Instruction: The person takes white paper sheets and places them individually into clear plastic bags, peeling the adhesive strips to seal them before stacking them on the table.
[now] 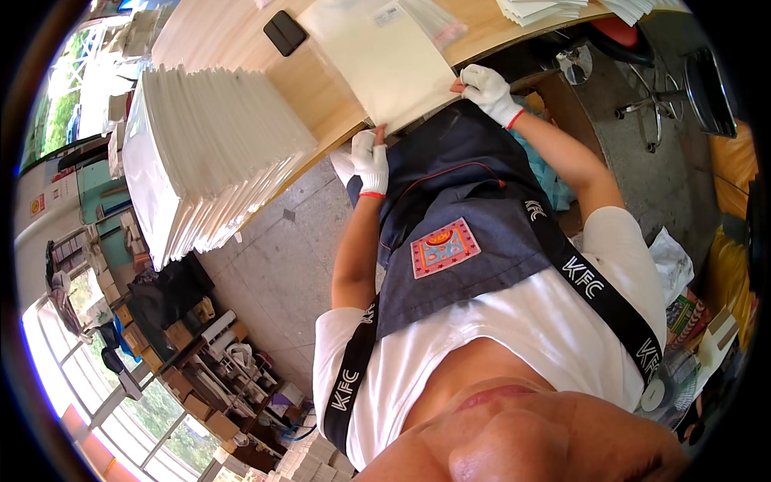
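A large, flat off-white sheet (377, 60) lies on the wooden table, its near edge at the table's front edge. Clear film shows along its sides, and a small label sits near its far end. My left hand (369, 163), in a white glove with bare fingertips, is closed at the sheet's near left corner. At the near right corner, my right hand (490, 95), gloved the same way, pinches the edge with curled fingers. Just left of the sheet rises a tall stack of white folded sheets or packets (217, 145).
A black phone-like case (285, 33) rests on the table (321, 100) beyond the stack. More white paper piles (542, 10) are at the far right. An open cardboard box (574, 120) with blue plastic stands below the table, and a wheeled chair (658, 104) is to the right.
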Motion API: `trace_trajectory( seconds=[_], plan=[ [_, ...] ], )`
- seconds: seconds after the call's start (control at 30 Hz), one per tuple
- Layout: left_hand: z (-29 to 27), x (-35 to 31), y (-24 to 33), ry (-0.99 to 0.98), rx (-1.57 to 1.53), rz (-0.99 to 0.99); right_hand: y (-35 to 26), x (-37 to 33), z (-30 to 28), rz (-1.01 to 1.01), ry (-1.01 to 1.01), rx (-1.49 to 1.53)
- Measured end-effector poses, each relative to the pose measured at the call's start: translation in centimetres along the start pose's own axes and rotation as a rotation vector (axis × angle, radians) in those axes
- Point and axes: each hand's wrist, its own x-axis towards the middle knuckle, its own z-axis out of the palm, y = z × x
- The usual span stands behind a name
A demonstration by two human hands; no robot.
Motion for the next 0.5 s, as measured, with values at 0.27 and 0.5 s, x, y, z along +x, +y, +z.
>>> trace_trajectory(
  seconds=[0.27, 0.5],
  plan=[
    [2.0, 0.2, 0.9, 0.424, -1.236, -0.95, -2.6, 0.0, 1.8, 0.927, 0.35, 0.828],
    [-3.2, 3.9, 8.4, -0.123, -0.308, -0.32, -3.1, -0.6, 0.8, 0.931, 0.08, 0.974]
  ],
)
